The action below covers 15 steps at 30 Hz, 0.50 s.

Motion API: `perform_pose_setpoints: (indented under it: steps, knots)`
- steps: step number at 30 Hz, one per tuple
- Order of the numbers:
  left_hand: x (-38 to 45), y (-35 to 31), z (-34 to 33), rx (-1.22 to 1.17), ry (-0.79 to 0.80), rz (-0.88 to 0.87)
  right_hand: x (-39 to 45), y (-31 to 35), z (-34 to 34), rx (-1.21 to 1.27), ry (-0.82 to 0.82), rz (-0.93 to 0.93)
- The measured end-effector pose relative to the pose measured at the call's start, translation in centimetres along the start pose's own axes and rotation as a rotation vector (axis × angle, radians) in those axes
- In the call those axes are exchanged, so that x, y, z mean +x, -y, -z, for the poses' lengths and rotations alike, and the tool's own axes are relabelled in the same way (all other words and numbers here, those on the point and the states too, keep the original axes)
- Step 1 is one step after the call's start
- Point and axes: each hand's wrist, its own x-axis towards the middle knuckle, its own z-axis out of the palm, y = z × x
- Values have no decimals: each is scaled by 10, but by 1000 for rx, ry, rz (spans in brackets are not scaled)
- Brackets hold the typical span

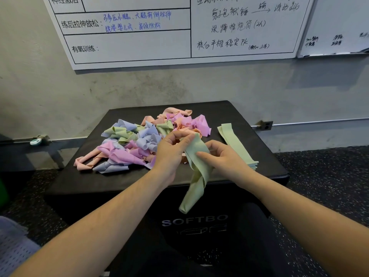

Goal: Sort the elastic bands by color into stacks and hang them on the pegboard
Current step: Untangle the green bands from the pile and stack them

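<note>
Green elastic band (196, 168): twisted, held up over the near edge of the table (235, 114), its lower end dangling past the table's front face. Left hand (171, 150) pinches its upper end between thumb and fingertips; right hand (221, 156) grips its right side just beside the left hand, thumb laid across the fabric. Both hands are clamped on this one band.

Green stack (237, 144): flat green bands laid one on another, right of the held band, on the table's right part, running from far to near.

Mixed pile (139, 138): crumpled bands in pink, peach, lilac-blue and green, left of and behind the held band, covering the table's centre and left. The left hand hides part of its near right edge.

Table: black padded box; lettering "SOFTBO" on its front, below the held band, partly covered by dark clothing.

Whiteboard (139, 37): on the concrete wall behind the table, handwritten. Second whiteboard (339, 27): to its right.

Speckled floor (329, 176): right of the table.
</note>
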Motion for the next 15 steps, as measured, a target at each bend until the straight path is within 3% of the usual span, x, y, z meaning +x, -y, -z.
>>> perform_pose_setpoints:
  steps: [4,9,12,15]
  knots:
    - [3,1,3,-51,-22,52,1,-1,1,4,-11,-120]
    - [-2,-2,-1,-77,25,53,-7,1,2,26,251,-209]
    - [0,3,1,-175,33,183,-8,0,0,-7,182,-197]
    - [-5,11,6,-205,218,330,-6,-1,0,11,103,-175]
